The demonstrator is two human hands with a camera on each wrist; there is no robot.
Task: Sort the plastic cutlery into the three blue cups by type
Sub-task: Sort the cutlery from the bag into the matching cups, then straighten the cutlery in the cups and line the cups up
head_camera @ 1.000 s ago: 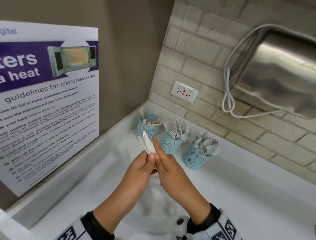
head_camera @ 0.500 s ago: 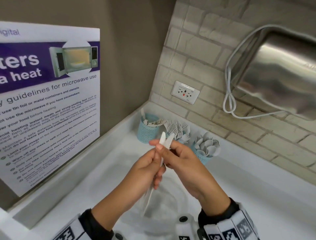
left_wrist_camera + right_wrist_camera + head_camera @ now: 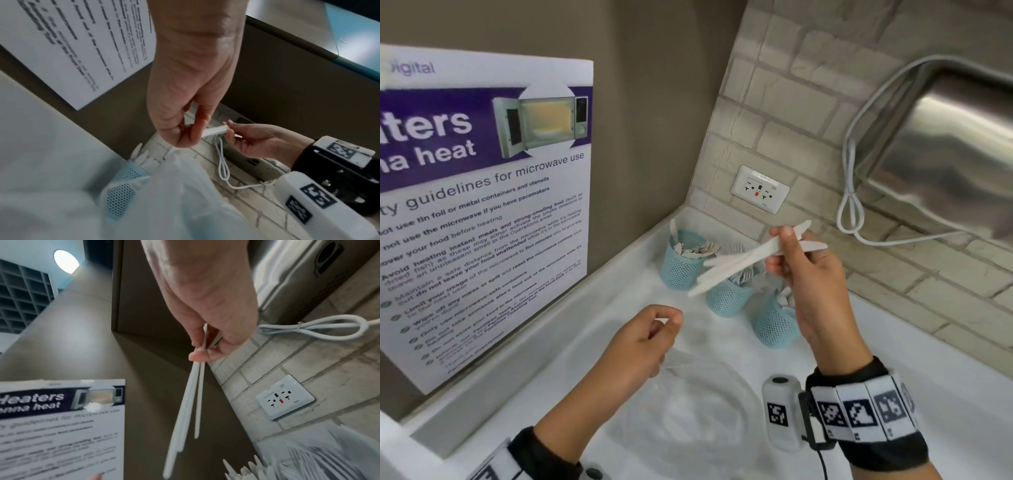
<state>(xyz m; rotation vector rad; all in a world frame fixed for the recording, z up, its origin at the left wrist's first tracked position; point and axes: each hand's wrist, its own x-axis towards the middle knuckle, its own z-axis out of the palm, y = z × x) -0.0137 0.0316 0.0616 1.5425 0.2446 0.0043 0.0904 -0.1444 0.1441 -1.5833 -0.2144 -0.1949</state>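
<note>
Nearest, low in the head view: a crumpled clear plastic bag [image 3: 688, 404] lying on the white desk [image 3: 893, 377], between two banded wrists.

Just above the bag, the left hand [image 3: 640, 342], fingers curled, thumb and forefinger close together. Cannot tell whether pinching the bag's edge or holding nothing.

Further out and higher, the right hand [image 3: 815, 287], thumb and fingers pinched round a small bunch of white plastic knives [image 3: 739, 265]. Gripped near one end, with the long free ends fanned out and sloping down to the left, above the cups and touching none.

Beyond, three pale blue mesh cups in a row in the corner of the desk. In the left cup [image 3: 679, 270], flat blade-like pieces; in the middle cup [image 3: 726, 301], fork tines; the right cup [image 3: 774, 325] largely hidden behind the right hand.

Likely handling: very light, thin, smooth, a little springy, prone to sliding apart in a loose pinch. Best held together by the handles and dropped end first into the left cup, probably the matching one.

Farthest, on the tiled wall: a white wall socket [image 3: 760, 189] and a looped white cable [image 3: 852, 212] hanging beside a brushed steel appliance [image 3: 945, 154]. On the brown wall to the left, a white and purple microwave-use poster [image 3: 482, 205].
</note>
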